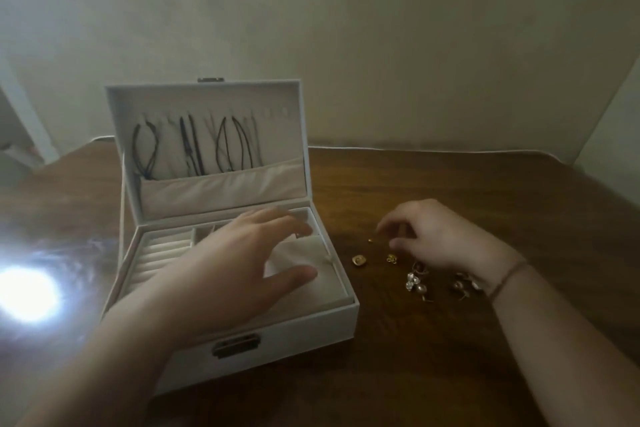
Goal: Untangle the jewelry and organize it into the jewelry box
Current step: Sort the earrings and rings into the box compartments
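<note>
Standing open on the dark, glossy wooden tabletop [450, 340], the white jewelry box [304, 326] shows pale, soft padded lining and ridged ring rolls [156, 253]. Thin dark cord necklaces [194, 146] hang inside its upright lid [207, 135] above a fabric pocket. The left hand [239, 263] hovers over the compartments, fingers spread, its grip open. Beside the box lie small gold and pearl earrings [415, 279]. The right hand [433, 236] rests among them, fingers curled; whether it pinches anything cannot be told. A thin bracelet [507, 276] circles that wrist.
</note>
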